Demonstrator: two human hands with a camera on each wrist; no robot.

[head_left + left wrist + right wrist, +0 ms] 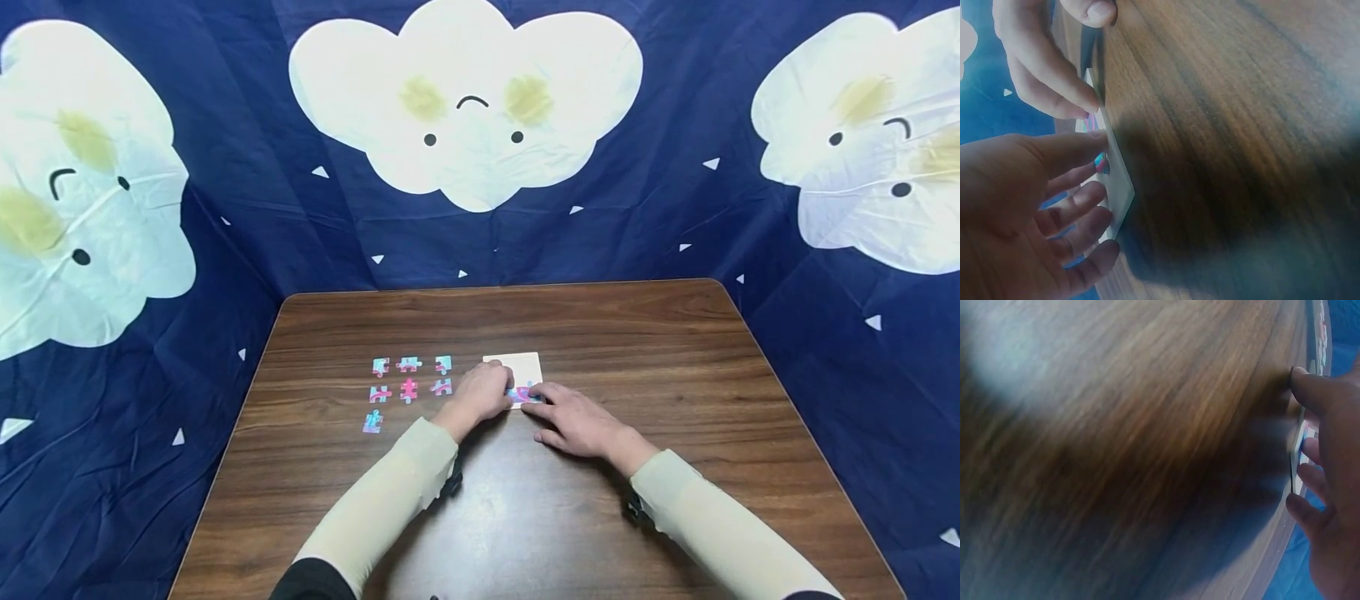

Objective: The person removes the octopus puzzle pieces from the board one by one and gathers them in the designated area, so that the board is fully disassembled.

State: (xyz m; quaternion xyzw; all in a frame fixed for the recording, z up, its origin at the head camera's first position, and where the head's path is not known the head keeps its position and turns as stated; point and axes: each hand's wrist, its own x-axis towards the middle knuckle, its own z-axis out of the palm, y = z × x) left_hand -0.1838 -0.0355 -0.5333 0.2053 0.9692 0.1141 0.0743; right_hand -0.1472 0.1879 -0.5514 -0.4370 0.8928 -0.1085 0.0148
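A small white puzzle board (517, 364) lies on the table, with pink, purple and blue puzzle pieces (522, 395) along its near edge. My left hand (482, 392) bends over the board's left side. In the left wrist view, its thumb and index finger pinch a small blue-and-pink puzzle piece (1102, 164) low over the board; the fingers partly hide it. From the right, my right hand (577, 419) reaches in with extended fingers, their tips touching the board and the pieces at its near right corner. Its thumb lies apart, near the tabletop.
Left of the board, several loose puzzle pieces (408, 390) lie spaced in rows, with one piece (372, 422) alone in the nearest row. The wooden table (637, 333) has rounded far corners. A dark blue cloth (247, 208) with white clouds hangs around it.
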